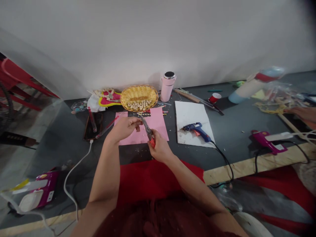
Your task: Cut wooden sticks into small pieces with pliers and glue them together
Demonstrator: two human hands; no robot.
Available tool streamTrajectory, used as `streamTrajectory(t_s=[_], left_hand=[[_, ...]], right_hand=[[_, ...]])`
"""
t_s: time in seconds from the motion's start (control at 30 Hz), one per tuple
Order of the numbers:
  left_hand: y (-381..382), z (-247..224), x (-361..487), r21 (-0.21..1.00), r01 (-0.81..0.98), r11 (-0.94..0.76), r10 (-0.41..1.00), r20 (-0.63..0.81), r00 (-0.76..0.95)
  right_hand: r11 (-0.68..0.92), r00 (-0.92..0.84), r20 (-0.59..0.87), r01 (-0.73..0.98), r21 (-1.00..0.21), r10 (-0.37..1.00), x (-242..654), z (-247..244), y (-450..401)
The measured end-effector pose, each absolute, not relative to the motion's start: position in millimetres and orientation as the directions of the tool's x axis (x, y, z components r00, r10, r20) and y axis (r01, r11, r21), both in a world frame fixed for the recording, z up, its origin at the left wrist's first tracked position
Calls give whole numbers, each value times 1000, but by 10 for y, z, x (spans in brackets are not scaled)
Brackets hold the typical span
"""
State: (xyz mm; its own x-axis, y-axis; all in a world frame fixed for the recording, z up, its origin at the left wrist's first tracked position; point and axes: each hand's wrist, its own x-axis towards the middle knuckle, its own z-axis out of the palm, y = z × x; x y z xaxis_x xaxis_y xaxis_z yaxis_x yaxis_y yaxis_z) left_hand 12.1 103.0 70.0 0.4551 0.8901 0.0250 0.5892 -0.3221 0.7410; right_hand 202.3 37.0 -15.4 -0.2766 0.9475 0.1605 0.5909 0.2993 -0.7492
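My right hand is wrapped around the red handles of a pair of pliers, whose metal jaws point up and left. At the jaw tips, my left hand is closed in a pinch; what lies between its fingertips is too small to make out. Both hands are over pink paper on the dark table. Just beyond the paper, a yellow woven basket holds many small pale wooden pieces. Several striped sticks lie between basket and paper.
A blue glue gun rests on a white board at right, its cord trailing over the table edge. A pink flask stands by the wall. Phone, white cable and purple power strips lie around. Another person's hand is far right.
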Motion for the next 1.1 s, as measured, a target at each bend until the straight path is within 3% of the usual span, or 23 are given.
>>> streamTrajectory(t_s=[0.3, 0.5, 0.83, 1.1], left_hand=[[1027, 717, 102, 734, 603, -314, 895, 17, 446], [1059, 659, 72, 721, 626, -297, 901, -6, 434], [1086, 624, 69, 731, 612, -302, 897, 1, 442], [1035, 673, -32, 780, 574, -249, 872, -79, 484]], right_hand=[[260, -289, 108, 564, -784, 951, 2018, -74, 356], [217, -357, 62, 413, -884, 932, 2051, -4, 362], [128, -406, -4, 296, -947, 914, 2057, -52, 365], [286, -350, 137, 421, -861, 927, 2010, -96, 364]])
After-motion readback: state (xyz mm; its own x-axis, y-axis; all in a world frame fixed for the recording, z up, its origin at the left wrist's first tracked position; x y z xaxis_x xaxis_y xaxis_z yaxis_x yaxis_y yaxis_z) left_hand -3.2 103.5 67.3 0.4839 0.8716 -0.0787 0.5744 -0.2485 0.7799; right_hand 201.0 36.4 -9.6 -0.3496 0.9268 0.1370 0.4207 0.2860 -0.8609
